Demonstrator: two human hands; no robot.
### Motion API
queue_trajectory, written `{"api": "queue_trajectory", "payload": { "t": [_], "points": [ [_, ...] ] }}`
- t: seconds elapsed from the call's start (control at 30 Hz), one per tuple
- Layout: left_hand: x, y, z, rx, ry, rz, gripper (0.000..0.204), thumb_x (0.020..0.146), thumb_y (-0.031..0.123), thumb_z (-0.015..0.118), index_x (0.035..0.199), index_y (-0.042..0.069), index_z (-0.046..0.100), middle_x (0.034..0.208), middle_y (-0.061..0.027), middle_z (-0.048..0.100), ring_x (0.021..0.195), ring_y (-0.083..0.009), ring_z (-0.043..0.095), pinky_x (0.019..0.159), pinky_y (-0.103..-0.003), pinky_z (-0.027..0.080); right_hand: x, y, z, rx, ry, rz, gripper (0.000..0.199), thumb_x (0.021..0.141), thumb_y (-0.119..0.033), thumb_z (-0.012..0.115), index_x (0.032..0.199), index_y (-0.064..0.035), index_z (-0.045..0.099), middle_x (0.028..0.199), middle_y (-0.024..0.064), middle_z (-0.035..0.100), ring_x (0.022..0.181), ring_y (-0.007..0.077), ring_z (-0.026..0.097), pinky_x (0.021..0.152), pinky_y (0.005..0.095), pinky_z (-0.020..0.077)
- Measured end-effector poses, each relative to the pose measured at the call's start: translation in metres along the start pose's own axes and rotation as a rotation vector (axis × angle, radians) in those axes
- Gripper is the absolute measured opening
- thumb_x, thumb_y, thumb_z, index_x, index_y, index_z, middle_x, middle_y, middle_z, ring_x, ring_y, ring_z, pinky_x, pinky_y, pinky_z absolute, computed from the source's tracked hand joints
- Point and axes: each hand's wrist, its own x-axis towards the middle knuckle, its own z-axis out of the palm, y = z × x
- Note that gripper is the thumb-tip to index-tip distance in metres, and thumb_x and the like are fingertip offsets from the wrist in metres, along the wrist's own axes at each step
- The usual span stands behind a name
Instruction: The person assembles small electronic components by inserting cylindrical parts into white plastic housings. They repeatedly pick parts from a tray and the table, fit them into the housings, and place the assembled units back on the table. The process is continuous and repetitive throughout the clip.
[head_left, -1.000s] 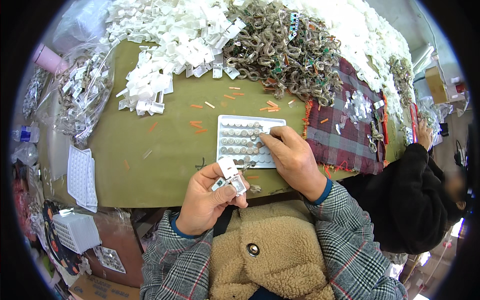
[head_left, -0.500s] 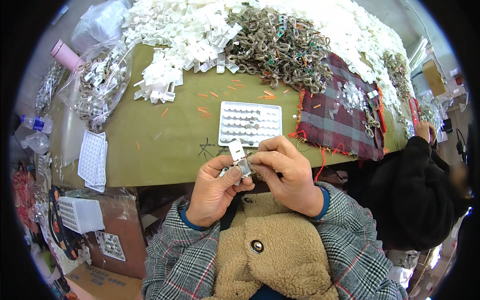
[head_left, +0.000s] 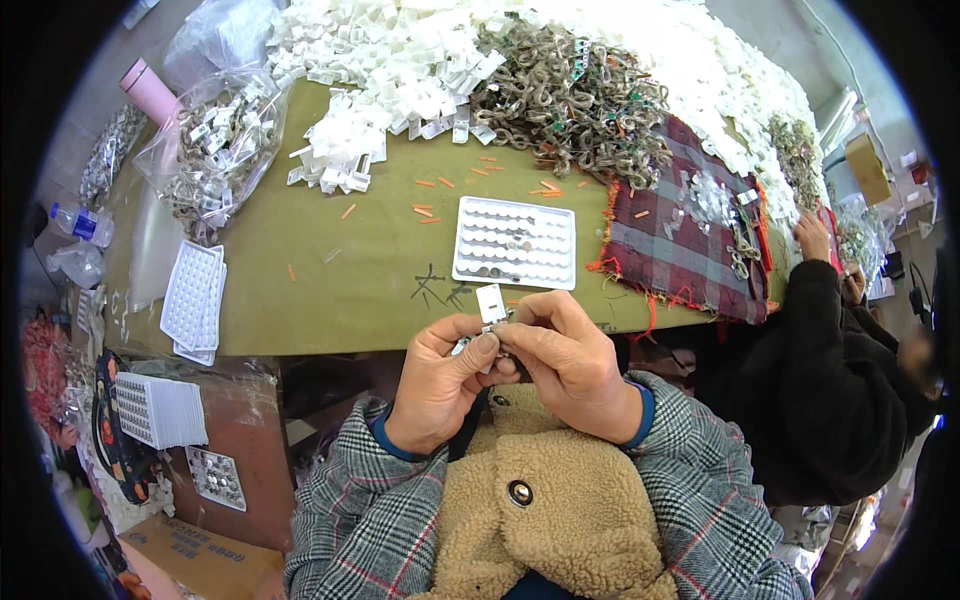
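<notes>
Head view. The left hand [head_left: 430,375] is holding a small white plastic case [head_left: 491,302], its thumb and fingers closing around the lower part; the pale flap is projecting above the thumb tip. The right hand [head_left: 580,365] is bringing its bent fingers against the case's right side; how far its fingertips are closing, and on what, cannot be told. The case is sitting between both hands, in front of the near edge of the green table [head_left: 330,300]. Beyond it, a white tray [head_left: 568,240] of round pieces is lying on the tabletop.
</notes>
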Motion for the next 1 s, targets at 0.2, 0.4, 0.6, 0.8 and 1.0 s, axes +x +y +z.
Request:
{"api": "queue_trajectory", "payload": {
  "t": [0.2, 0.4, 0.6, 0.8, 1.0],
  "points": [
    [0.002, 0.004, 0.0, -0.023, -0.002, -0.014, 0.018, 0.098, 0.007, 0.057, 0.113, -0.003, 0.061, 0.095, -0.0111, 0.069, 0.078, -0.0171, 0.069, 0.073, -0.033, 0.063, 0.011, 0.004, -0.015, -0.019, 0.029, 0.045, 0.03, 0.078, 0.011, 0.067, 0.106, 0.001, 0.069, 0.096, 0.0123, 0.062, 0.079, 0.0212, 0.065, 0.067, 0.0309, 0.054],
    [0.008, 0.007, 0.0, 0.09, 0.006, 0.008, 0.019, 0.096, 0.007, 0.061, 0.112, -0.003, 0.06, 0.093, -0.0122, 0.068, 0.077, -0.0177, 0.069, 0.071, -0.033, 0.063, 0.014, 0.025, 0.0, -0.116, 0.055, -0.28, 0.039, 0.066, 0.001, 0.071, 0.105, 0.0032, 0.068, 0.092, 0.0117, 0.067, 0.079, 0.0256, 0.066, 0.066, 0.0334, 0.0529],
    [0.013, 0.006, 0.007, 0.125, 0.151, 0.007, 0.015, 0.094, 0.002, 0.062, 0.107, -0.005, 0.062, 0.091, -0.0132, 0.07, 0.077, -0.0186, 0.071, 0.07, -0.032, 0.063, 0.011, 0.04, 0.0, -0.26, 0.037, -0.449, 0.043, 0.065, -0.008, 0.071, 0.105, 0.0064, 0.067, 0.099, 0.0146, 0.068, 0.084, 0.0247, 0.066, 0.069, 0.0343, 0.053],
    [0.014, 0.023, 0.003, 0.15, 0.191, 0.022, 0.018, 0.089, 0.002, 0.064, 0.106, -0.005, 0.063, 0.09, -0.0156, 0.07, 0.067, -0.0181, 0.066, 0.059, -0.032, 0.06, 0.003, 0.04, -0.015, -0.12, 0.058, -0.044, 0.035, 0.076, 0.009, 0.067, 0.11, 0.0033, 0.067, 0.1, 0.0159, 0.069, 0.085, 0.0283, 0.067, 0.075, 0.0353, 0.0529],
    [0.015, 0.032, -0.004, 0.078, 0.242, 0.009, 0.021, 0.083, 0.004, 0.062, 0.102, -0.003, 0.063, 0.085, -0.0158, 0.068, 0.062, -0.0187, 0.063, 0.051, -0.033, 0.056, 0.01, 0.065, -0.017, -0.267, 0.106, 0.085, 0.018, 0.075, 0.003, 0.071, 0.093, 0.0, 0.066, 0.085, 0.0118, 0.062, 0.076, 0.0292, 0.062, 0.069, 0.038, 0.0507]
  ]
}}
